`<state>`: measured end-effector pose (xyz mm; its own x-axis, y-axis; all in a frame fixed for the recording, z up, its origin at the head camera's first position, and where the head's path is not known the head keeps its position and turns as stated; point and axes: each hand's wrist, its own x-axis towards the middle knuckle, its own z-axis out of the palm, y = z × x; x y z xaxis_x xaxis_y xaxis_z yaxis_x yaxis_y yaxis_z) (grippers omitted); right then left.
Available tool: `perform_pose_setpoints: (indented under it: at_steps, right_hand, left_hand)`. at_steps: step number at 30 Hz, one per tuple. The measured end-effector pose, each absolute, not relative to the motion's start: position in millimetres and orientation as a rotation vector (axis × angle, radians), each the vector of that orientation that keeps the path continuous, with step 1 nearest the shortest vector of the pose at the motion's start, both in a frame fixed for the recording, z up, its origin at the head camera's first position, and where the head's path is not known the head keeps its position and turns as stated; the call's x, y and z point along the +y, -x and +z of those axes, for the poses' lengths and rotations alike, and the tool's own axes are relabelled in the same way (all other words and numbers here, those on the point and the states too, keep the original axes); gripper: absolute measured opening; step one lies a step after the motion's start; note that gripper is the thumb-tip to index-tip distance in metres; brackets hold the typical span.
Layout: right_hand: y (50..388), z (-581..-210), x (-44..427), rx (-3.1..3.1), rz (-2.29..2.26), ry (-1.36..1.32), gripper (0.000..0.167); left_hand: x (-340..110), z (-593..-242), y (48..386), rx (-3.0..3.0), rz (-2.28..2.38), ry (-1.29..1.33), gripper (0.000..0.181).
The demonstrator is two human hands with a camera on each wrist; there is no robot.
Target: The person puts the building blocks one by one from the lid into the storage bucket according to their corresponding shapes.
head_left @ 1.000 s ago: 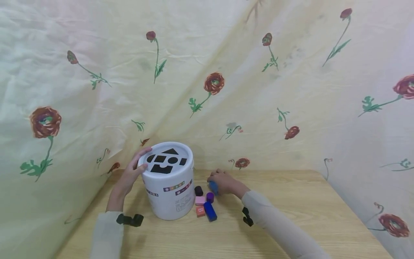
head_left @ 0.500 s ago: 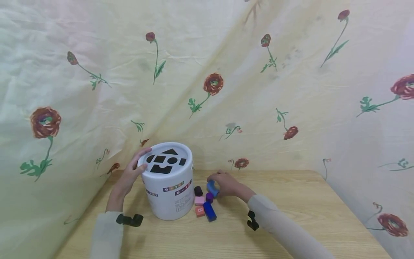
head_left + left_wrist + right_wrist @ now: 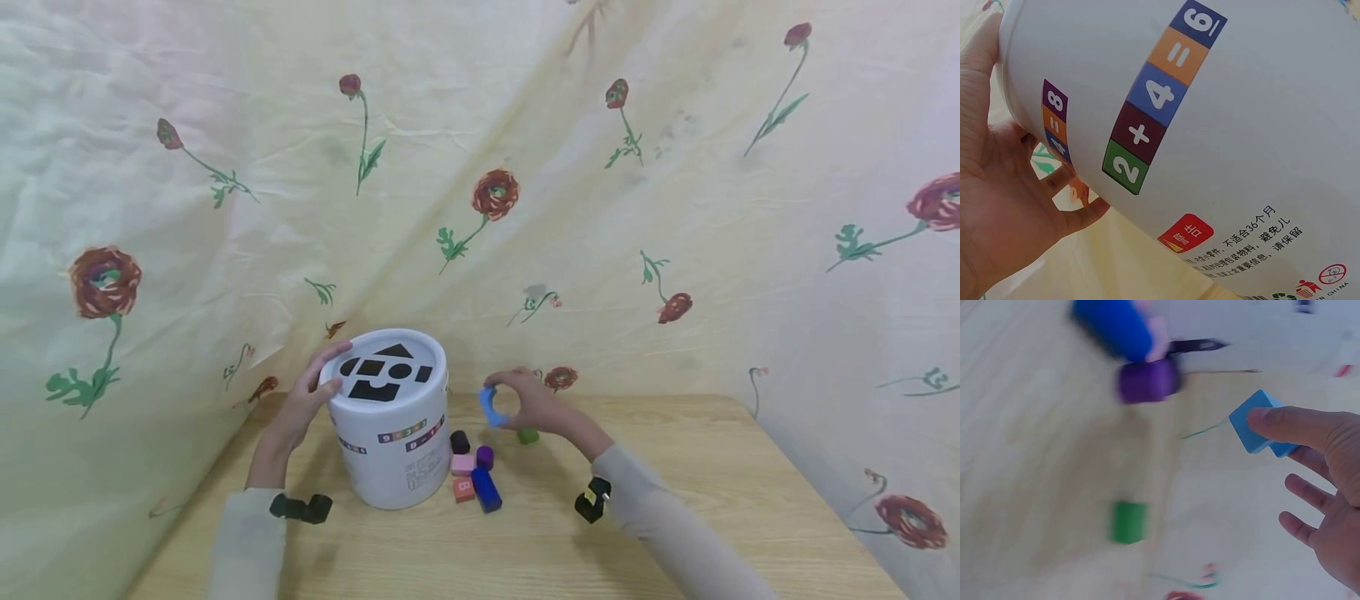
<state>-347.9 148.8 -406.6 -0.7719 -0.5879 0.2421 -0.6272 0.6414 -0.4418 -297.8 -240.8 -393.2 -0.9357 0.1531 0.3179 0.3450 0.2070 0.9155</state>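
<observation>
Pinch: clamped on light-blue block point(image 3: 489, 407) by thumb and at least one finger of right hand point(image 3: 536, 404); gripped at opposite ends, likely to leave the hollow in the middle free.
Block position: lower centre of the head frame, just right of white tub point(image 3: 397, 458) and not touching; apparently lifted off wooden table point(image 3: 720, 492), with hollow toward the palm.
Tub brace: from left hand point(image 3: 303, 398), curled over the rim at lower left of the head frame, with thumb on near edge of lid point(image 3: 411, 392); presumably there to stop any sliding or tipping.
Lid slots: dark and facing up, triangle, square, circle and arch-like shapes among them; easy to reach from above with the tub upright.
Loose bunch: at right foot of the tub, lower centre: dark cylinder point(image 3: 460, 442), pink block point(image 3: 463, 464), purple cylinder point(image 3: 485, 457), orange-red block point(image 3: 464, 489) marked B, dark-blue block point(image 3: 487, 490); perhaps clustered for short reach.
Green block point(image 3: 528, 436): on the table below the right hand, right of the bunch and apart; blurred in the right-wrist view.
Backdrop: flower-printed cloth point(image 3: 420, 225), across upper frame, probably hung as a screen.
</observation>
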Motion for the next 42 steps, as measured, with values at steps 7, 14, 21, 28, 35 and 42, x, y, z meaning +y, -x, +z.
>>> perform_pose_setpoints:
  at_steps: [7, 14, 21, 28, 35, 42]
  right_hand:
    - [337.3, -349.1, 146.7, -2.637, 0.965, -1.045, 0.067]
    - [331.1, -312.7, 132.5, -2.566, 1.048, -1.071, 0.067]
    - [326.7, -286.9, 104.6, -2.553, 1.091, -1.178, 0.065]
    - [333.2, -271.6, 75.5, -2.628, 1.086, -1.4, 0.068]
    - [341.2, -270.4, 51.6, -2.705, 1.107, -1.542, 0.067]
    - [345.9, -273.8, 30.5, -2.828, 1.084, -1.592, 0.065]
  left_hand:
    - [-239.8, -391.5, 296.1, -2.32, -1.813, 0.479, 0.058]
    - [-240.1, -390.6, 293.3, -2.322, -1.823, 0.474, 0.058]
    - [-240.3, -391.5, 295.1, -2.313, -1.83, 0.492, 0.058]
    - [-240.0, -392.8, 297.1, -2.315, -1.83, 0.48, 0.059]
    - [-241.4, -395.0, 300.6, -2.317, -1.819, 0.491, 0.058]
    - [-242.7, -394.5, 300.6, -2.324, -1.816, 0.482, 0.059]
